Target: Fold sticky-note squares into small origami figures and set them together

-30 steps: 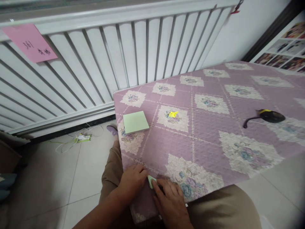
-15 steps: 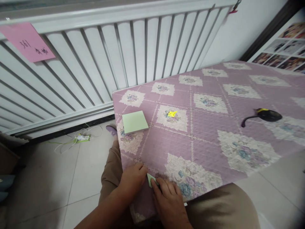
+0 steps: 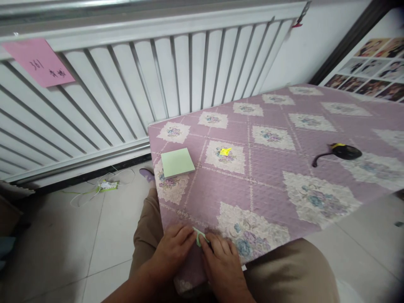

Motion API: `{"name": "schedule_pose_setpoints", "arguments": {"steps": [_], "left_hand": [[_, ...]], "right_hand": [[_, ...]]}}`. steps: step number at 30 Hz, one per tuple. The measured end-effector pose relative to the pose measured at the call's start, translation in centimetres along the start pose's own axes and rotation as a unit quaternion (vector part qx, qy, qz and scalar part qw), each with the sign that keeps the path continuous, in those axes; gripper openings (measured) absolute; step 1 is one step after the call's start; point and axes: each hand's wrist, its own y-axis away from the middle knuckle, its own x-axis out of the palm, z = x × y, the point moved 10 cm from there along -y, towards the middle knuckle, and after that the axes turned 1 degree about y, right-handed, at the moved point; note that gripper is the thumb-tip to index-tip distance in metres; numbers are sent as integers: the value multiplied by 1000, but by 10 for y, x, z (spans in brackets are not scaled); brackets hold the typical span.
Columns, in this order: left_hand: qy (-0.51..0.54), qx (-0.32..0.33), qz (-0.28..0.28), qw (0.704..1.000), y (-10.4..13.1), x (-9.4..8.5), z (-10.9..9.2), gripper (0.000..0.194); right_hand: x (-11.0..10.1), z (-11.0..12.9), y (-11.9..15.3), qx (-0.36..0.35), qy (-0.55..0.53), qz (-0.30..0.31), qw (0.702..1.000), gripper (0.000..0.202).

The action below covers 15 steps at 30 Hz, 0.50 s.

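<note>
A small piece of folded light green paper (image 3: pixel 200 234) lies at the near edge of the purple floral tablecloth (image 3: pixel 205 189), between my two hands. My left hand (image 3: pixel 174 249) has its fingers closed together on the paper's left side. From the right, my right hand (image 3: pixel 223 261) pinches the paper with thumb and forefinger, the other fingers curled beside it. Part of the paper bends up in a curve near the right thumb; the rest is hidden under the fingers. Farther up the table sits a pad of green square paper (image 3: pixel 177 163).
A small yellow folded paper piece (image 3: pixel 225 151) lies mid-table. On the right rests a black object with a curved stem and yellow band (image 3: pixel 344 151). Behind the table stands a white radiator (image 3: pixel 183 71) bearing a pink note (image 3: pixel 39 63). A power strip (image 3: pixel 108 185) with cables lies on the floor.
My left fingers have come closer to the green paper and now touch it. The paper, flatter before, now curves up by my right thumb. The view has shifted slightly.
</note>
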Motion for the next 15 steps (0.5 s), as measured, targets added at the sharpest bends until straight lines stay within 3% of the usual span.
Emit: {"name": "schedule_pose_setpoints", "arguments": {"steps": [8, 15], "left_hand": [[-59, 5, 40, 997, 4, 11, 0, 30], [-62, -17, 36, 997, 5, 16, 5, 29]], "right_hand": [[-3, 1, -1, -1, 1, -14, 1000, 35], [-4, 1, 3, -11, -6, -33, 999, 31]]}}
